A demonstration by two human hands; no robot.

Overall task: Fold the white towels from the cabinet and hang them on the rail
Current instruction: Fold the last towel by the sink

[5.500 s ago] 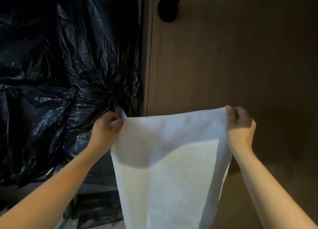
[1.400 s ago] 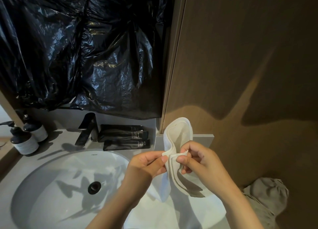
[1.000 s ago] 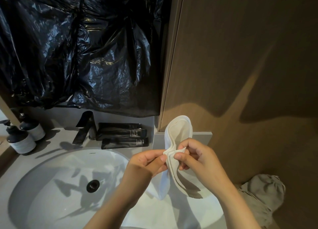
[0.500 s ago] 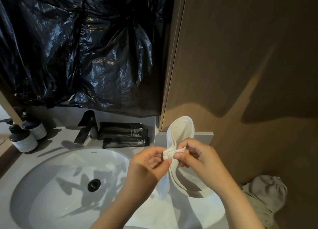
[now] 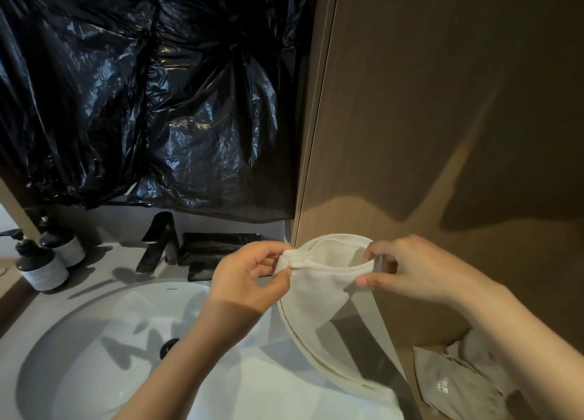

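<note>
Both hands, left hand [image 5: 249,280] and right hand [image 5: 414,274], pinch the white towel [image 5: 319,293], stretching its top edge left-right.

Left hand [image 5: 249,277], right hand [image 5: 410,271], each pinching white towel [image 5: 325,277], forearms outstretched

Count log, head view.
Hands: 2 (left hand [image 5: 249,280], right hand [image 5: 420,271]).
white towel [image 5: 319,290]: 1.
Pump bottles on the desk [image 5: 104,261]: 2 (near bottle [image 5: 41,268], far bottle [image 5: 64,246]).
faucet [image 5: 158,242]: 1.
basin [image 5: 94,356]: 1, with 1 drain [image 5: 168,347].
dark flat tubes [image 5: 218,239]: 3 seen, stack partly behind the left hand, count uncertain.
black plastic [image 5: 158,104]: number of sheets not resolvable.
grey pouch [image 5: 458,385]: 1.
</note>
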